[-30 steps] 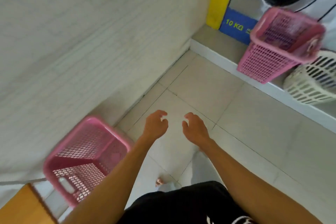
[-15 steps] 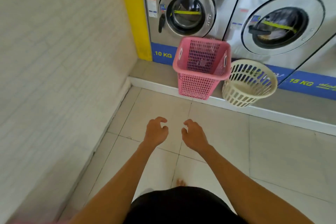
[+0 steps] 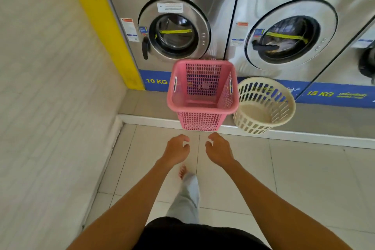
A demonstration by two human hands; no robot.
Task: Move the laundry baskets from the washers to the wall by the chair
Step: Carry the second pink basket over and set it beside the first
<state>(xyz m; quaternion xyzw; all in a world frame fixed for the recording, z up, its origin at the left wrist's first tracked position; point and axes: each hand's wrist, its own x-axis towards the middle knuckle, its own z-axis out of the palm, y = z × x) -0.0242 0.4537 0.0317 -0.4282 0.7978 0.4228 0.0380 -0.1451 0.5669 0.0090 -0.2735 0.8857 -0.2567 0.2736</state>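
A square pink laundry basket (image 3: 202, 105) stands on the raised step in front of the 10 KG washer (image 3: 174, 32). Touching its right side, a round cream basket (image 3: 263, 107) sits below the 15 KG washer (image 3: 288, 36). Both baskets look empty. My left hand (image 3: 177, 149) and my right hand (image 3: 219, 149) hover side by side just below the pink basket, fingers curled and apart, holding nothing. Neither hand touches a basket.
A white wall (image 3: 50, 107) runs along the left, meeting a yellow panel (image 3: 105, 26) at the corner. A white-edged step (image 3: 150, 121) carries the washers. My bare foot (image 3: 183, 171) is on the tiled floor (image 3: 304, 178). A third washer shows at the far right.
My view has swung from the wall corner, where another pink basket sat by a wooden seat, round to face the washers. I have come closer to the two baskets. Hands stay empty.
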